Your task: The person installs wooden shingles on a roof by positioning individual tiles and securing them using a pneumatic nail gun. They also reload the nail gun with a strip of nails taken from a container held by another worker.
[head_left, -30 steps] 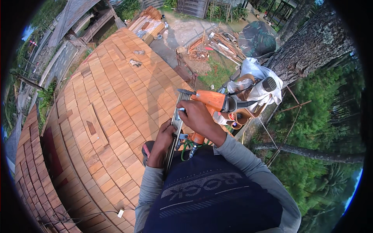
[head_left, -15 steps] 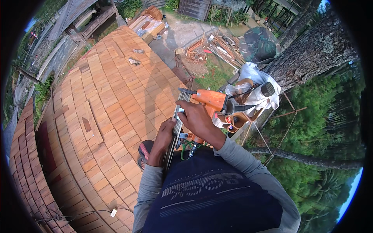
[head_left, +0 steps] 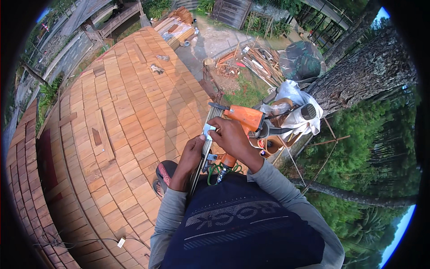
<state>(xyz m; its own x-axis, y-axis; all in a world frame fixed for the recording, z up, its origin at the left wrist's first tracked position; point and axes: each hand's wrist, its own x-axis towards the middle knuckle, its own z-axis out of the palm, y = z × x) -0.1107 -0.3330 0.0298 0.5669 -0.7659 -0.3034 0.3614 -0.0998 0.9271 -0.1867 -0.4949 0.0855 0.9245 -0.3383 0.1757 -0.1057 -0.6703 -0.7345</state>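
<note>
An orange pneumatic nail gun (head_left: 244, 117) lies crosswise in front of my body, its long metal magazine (head_left: 217, 112) running down toward my waist. My left hand (head_left: 193, 154) is closed around the magazine, thumb on top. My right hand (head_left: 230, 136) bends over the magazine, thumb and forefinger pinched at a small shiny silver piece (head_left: 208, 130) on it. The fingers partly hide that piece, and I cannot tell whether it is loose or part of the gun. A hose fitting (head_left: 220, 175) and green cord (head_left: 215, 169) hang at the gun's lower end by my shirt.
I am on a sloping roof of wooden shingles (head_left: 130, 121). Loose boards (head_left: 104, 139) and a pair of gloves (head_left: 156, 69) lie on it. A bucket (head_left: 272, 144) and white sacking (head_left: 309, 112) sit right of the gun, near a tree trunk (head_left: 371, 67). Scrap timber (head_left: 262, 65) lies below.
My right hand has drawn its thumb and forefinger together at the magazine, and more of the silver piece shows. My left hand stays on the magazine. The view has shifted slightly.
</note>
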